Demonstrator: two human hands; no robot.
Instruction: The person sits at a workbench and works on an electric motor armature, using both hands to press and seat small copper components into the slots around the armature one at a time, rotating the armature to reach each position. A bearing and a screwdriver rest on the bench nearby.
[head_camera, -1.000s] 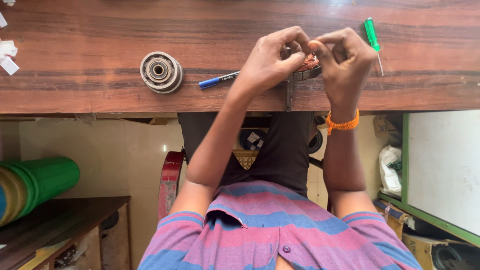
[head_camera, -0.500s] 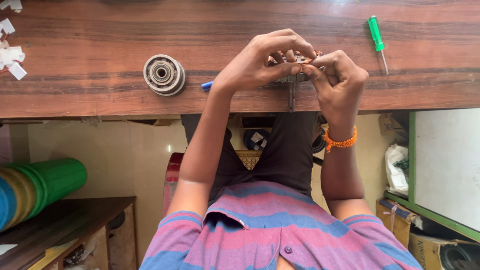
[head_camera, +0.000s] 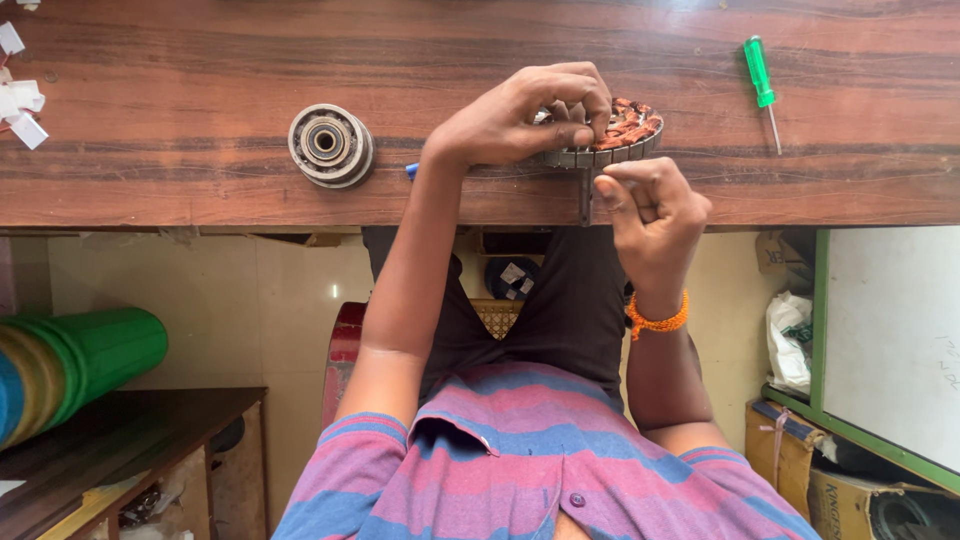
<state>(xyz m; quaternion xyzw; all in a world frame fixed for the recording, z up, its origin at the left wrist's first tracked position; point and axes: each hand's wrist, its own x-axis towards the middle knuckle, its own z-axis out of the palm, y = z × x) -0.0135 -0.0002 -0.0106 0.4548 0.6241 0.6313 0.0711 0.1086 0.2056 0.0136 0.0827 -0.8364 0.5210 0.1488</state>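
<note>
A round metal bearing lies on the wooden surface. At its 3 o'clock, the left hand pinches a copper-wound motor coil. At the coil's 6 o'clock, the right hand pinches something too small to tell. A green screwdriver lies at the coil's 2 o'clock.

Bare wood runs along the table far edge, between the metal hub and the green screwdriver. White paper scraps crowd the left end. Both hands and the wound stator block the near edge's middle.
</note>
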